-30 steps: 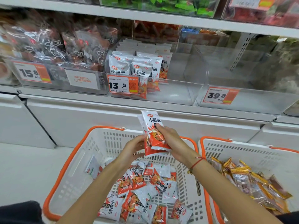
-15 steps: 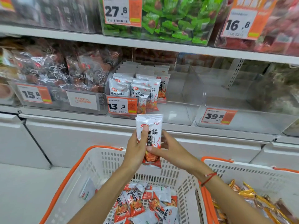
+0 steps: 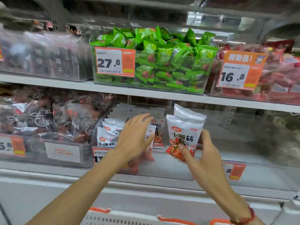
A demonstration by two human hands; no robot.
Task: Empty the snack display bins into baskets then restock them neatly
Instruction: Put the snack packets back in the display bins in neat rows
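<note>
My right hand point(image 3: 200, 153) grips two white-and-red snack packets point(image 3: 185, 132) upright, thumb on the front, just above the clear display bin point(image 3: 175, 166) on the lower shelf. My left hand point(image 3: 135, 138) reaches into the same bin with straight fingers touching the row of matching packets point(image 3: 108, 135) standing at its left side. The right part of the bin holds no packets. The white basket with an orange rim point(image 3: 113, 215) shows only at the bottom edge.
A bin of green packets point(image 3: 162, 59) sits on the upper shelf directly above, its shelf edge point(image 3: 146, 92) close over the hands. Bins of dark packets point(image 3: 48, 120) stand left, a clear bin point(image 3: 259, 143) right, a red-packet bin point(image 3: 267, 75) upper right.
Both hands rose from the basket to the shelf. The left hand let go of the packets and moved to the standing row; the right hand carried the packets up to the bin.
</note>
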